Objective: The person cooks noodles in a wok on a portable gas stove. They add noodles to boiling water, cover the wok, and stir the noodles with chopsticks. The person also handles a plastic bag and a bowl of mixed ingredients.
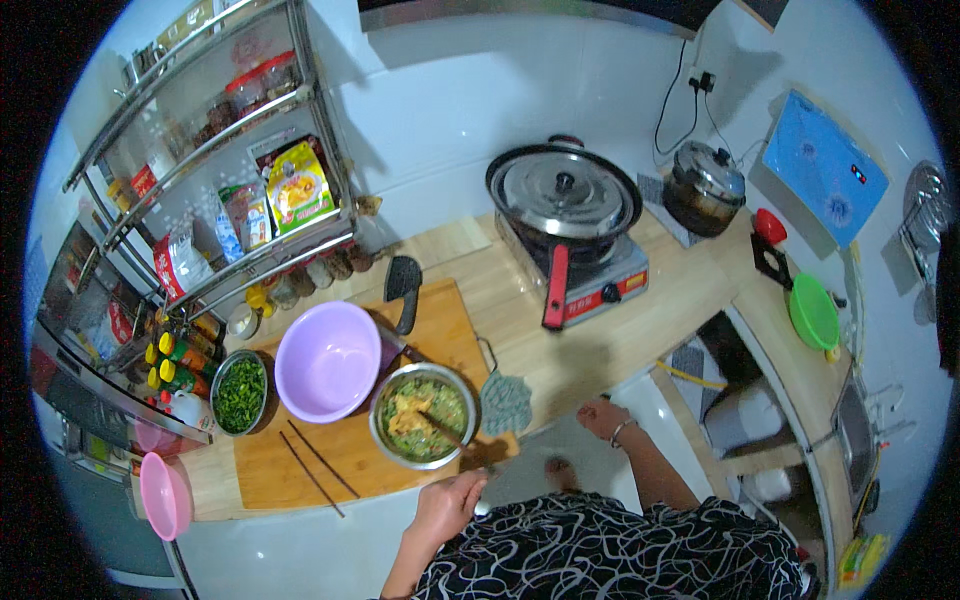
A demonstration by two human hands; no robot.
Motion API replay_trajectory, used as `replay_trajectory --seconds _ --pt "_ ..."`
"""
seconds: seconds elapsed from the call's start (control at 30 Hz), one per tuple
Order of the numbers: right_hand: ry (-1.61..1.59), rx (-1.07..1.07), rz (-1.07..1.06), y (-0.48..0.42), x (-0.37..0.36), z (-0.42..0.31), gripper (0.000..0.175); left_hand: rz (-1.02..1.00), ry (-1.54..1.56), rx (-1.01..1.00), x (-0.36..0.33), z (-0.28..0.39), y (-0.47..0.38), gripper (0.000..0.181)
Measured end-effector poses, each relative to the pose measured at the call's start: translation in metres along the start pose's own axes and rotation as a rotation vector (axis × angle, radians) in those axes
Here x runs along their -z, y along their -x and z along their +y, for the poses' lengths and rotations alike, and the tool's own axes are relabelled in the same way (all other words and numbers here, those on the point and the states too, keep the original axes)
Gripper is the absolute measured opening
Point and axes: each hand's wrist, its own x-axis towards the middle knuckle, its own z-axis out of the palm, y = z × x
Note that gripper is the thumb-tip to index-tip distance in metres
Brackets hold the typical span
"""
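My left hand is low at the counter's front edge, fingers curled, just below a steel bowl. Whether it holds anything is unclear. That bowl contains a chopped green mixture with a yellow mass, and a brown utensil handle leans out toward my left hand. My right hand, with a bracelet at the wrist, is bent at the counter's front edge; its fingertips are hard to see. A green patterned cloth lies between the hands. A lilac basin and two dark chopsticks rest on the wooden cutting board.
A lidded wok sits on a portable gas stove, its red handle pointing toward me. Chopped greens fill a steel bowl at left. Nearby are a black spatula, a knife, a pink basin and a metal rack.
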Motion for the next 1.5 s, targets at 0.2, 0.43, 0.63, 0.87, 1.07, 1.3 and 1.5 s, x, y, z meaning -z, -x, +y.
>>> replay_trajectory --seconds 0.2,0.43,0.63,0.87,1.07,1.3,1.5 --pt "0.202 0.109 0.027 -0.01 0.074 0.06 0.033 0.193 -0.039 -0.027 -0.057 0.059 -0.061 0.01" --pt "-0.04 0.304 0.1 -0.023 0.141 0.073 0.031 0.206 -0.191 -0.113 -0.08 0.087 -0.085 0.021" --pt "-0.101 0.309 0.272 -0.03 0.179 0.037 0.028 0.1 -0.302 -0.103 -0.066 0.096 -0.097 0.04" --pt "-0.168 0.427 0.357 -0.069 0.247 -0.02 0.026 0.072 -0.278 -0.128 -0.059 0.099 -0.123 0.049" --pt "0.028 0.369 0.353 -0.155 0.293 -0.067 0.026 0.118 -0.324 -0.135 -0.057 0.088 -0.169 0.055" --pt "0.223 0.084 0.297 -0.217 0.329 -0.126 0.035 0.165 -0.268 -0.039 -0.076 0.067 -0.213 0.066" --pt "0.378 -0.018 0.221 -0.279 0.334 -0.144 0.046 0.194 -0.261 0.017 -0.082 0.073 -0.226 0.072"
